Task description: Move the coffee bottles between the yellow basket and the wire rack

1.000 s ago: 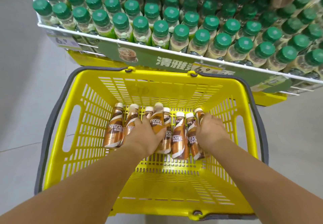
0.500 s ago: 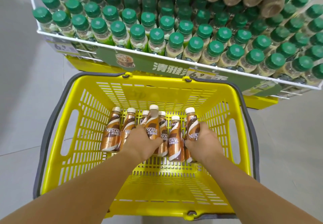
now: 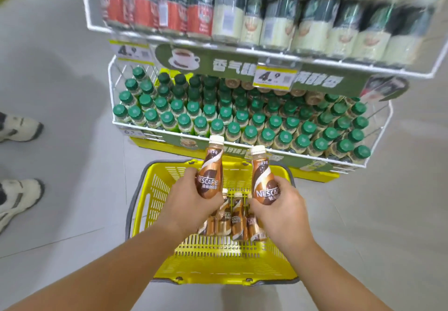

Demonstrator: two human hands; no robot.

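Note:
My left hand [image 3: 188,198] grips a brown Nescafe coffee bottle [image 3: 210,170] with a white cap, held upright above the yellow basket [image 3: 155,194]. Another brown coffee bottle [image 3: 263,177] is upright in my right hand [image 3: 282,210], also above the basket. Several more coffee bottles [image 3: 234,216] lie in the basket below and between my hands, partly hidden by them. The white wire rack [image 3: 378,138] stands just behind the basket; its lower tier is packed with green-capped bottles [image 3: 218,114].
The rack's upper tier [image 3: 242,51] holds blurred tall bottles, with price tags [image 3: 272,76] on its front. A yellow base [image 3: 315,174] sits under the rack. Another person's white shoes [image 3: 17,128] stand on the grey floor at the left.
Both hands have lifted one coffee bottle each up out of the basket. The view has tilted up and back, bringing the rack's upper tier into sight.

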